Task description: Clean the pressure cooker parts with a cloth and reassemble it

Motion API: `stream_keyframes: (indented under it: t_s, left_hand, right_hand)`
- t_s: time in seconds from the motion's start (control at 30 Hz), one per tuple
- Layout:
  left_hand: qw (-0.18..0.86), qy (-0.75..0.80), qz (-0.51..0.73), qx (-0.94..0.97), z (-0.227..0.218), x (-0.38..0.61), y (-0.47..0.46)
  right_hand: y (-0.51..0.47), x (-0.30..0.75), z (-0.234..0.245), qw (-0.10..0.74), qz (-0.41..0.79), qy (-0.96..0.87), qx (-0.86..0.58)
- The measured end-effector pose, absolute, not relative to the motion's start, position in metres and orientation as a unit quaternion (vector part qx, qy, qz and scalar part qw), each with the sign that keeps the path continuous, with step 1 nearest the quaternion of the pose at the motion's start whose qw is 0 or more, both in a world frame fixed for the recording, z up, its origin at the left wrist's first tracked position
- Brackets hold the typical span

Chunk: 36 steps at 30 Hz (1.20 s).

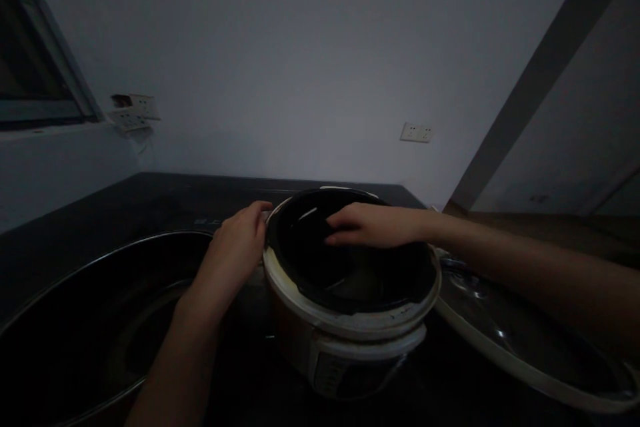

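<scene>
An electric pressure cooker [345,333] stands lidless on the dark counter, with a white rim and a control panel on its front. Inside it sits a black inner pot [305,267], with a faint pale patch at its bottom. My left hand [240,233] is closed on the left side of the cooker's rim, fingertips curled over the edge. Over the pot's mouth reaches my right hand [375,223], its thumb and fingers apart and pointing left. Between them I see nothing held, though the dark interior hides detail.
A large dark pan [115,253] stands at the left, partly behind my left forearm. On the right lies a glass lid [505,307] with a pale rim, below my right forearm. Behind the black counter [175,190] rises a wall with a socket [416,133].
</scene>
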<state>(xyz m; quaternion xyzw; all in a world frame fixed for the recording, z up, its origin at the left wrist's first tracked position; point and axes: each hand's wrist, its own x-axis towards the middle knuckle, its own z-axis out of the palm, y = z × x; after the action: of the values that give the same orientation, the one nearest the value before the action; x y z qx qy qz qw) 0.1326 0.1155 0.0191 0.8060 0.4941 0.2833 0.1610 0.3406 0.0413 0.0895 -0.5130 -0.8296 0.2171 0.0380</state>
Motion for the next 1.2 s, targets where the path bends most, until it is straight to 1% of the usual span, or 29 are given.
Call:
stream_keyframes:
  t_s: [0.13, 0.2, 0.27, 0.33, 0.37, 0.4, 0.5, 0.6, 0.7, 0.8, 0.9, 0.97, 1.0, 1.03, 1.07, 1.1, 1.13, 1.17, 1.2]
  left_hand:
    - [0.144, 0.482, 0.309, 0.807, 0.02, 0.129, 0.116]
    - [0.126, 0.459, 0.359, 0.803, 0.025, 0.127, 0.111]
    - [0.124, 0.422, 0.433, 0.787, 0.031, 0.127, 0.098]
    - [0.185, 0.362, 0.503, 0.763, 0.038, 0.13, 0.077]
    - [0.243, 0.323, 0.524, 0.75, 0.041, 0.134, 0.064]
    - [0.322, 0.277, 0.529, 0.735, 0.042, 0.138, 0.052]
    - [0.531, 0.147, 0.477, 0.684, 0.043, 0.155, 0.02]
    - [0.684, 0.097, 0.39, 0.609, 0.044, 0.166, 0.005]
    - [0.777, 0.124, 0.331, 0.521, 0.05, 0.171, -0.003]
    - [0.805, 0.168, 0.34, 0.456, 0.058, 0.173, -0.015]
    - [0.782, 0.206, 0.4, 0.432, 0.065, 0.17, -0.021]
    - [0.727, 0.234, 0.466, 0.448, 0.07, 0.161, -0.01]
    - [0.68, 0.254, 0.505, 0.468, 0.073, 0.153, 0.001]
    - [0.614, 0.276, 0.549, 0.496, 0.075, 0.145, 0.016]
    - [0.527, 0.297, 0.586, 0.539, 0.077, 0.136, 0.033]
    - [0.416, 0.326, 0.605, 0.596, 0.079, 0.128, 0.052]
    - [0.3, 0.356, 0.574, 0.674, 0.078, 0.121, 0.071]
    - [0.259, 0.368, 0.553, 0.701, 0.076, 0.116, 0.088]
    - [0.242, 0.374, 0.532, 0.72, 0.072, 0.113, 0.104]
  right_hand:
    - [0.0, 0.363, 0.099, 0.239, 0.248, -0.771, -0.535]
    - [-0.025, 0.367, 0.098, 0.344, 0.249, -0.734, -0.53]
    - [-0.046, 0.367, 0.092, 0.433, 0.238, -0.692, -0.526]
    - [-0.062, 0.363, 0.084, 0.504, 0.237, -0.654, -0.512]
    - [-0.067, 0.36, 0.079, 0.534, 0.243, -0.636, -0.501]
    - [-0.071, 0.357, 0.075, 0.562, 0.252, -0.62, -0.486]
    - [-0.075, 0.348, 0.064, 0.617, 0.292, -0.587, -0.435]
    - [-0.073, 0.339, 0.061, 0.643, 0.32, -0.578, -0.386]
    - [-0.07, 0.331, 0.067, 0.642, 0.33, -0.596, -0.35]
    - [-0.069, 0.321, 0.075, 0.637, 0.295, -0.619, -0.352]
    - [-0.067, 0.315, 0.076, 0.652, 0.231, -0.607, -0.391]
    - [-0.065, 0.317, 0.071, 0.652, 0.21, -0.599, -0.415]
    - [-0.064, 0.321, 0.067, 0.644, 0.199, -0.602, -0.428]
    - [-0.062, 0.324, 0.062, 0.63, 0.181, -0.611, -0.445]
    - [-0.06, 0.329, 0.058, 0.61, 0.157, -0.622, -0.465]
    - [-0.058, 0.332, 0.053, 0.584, 0.127, -0.636, -0.488]
    - [-0.057, 0.336, 0.048, 0.554, 0.094, -0.651, -0.51]
    - [-0.055, 0.338, 0.043, 0.522, 0.06, -0.668, -0.527]
    - [-0.054, 0.339, 0.038, 0.489, 0.024, -0.684, -0.54]
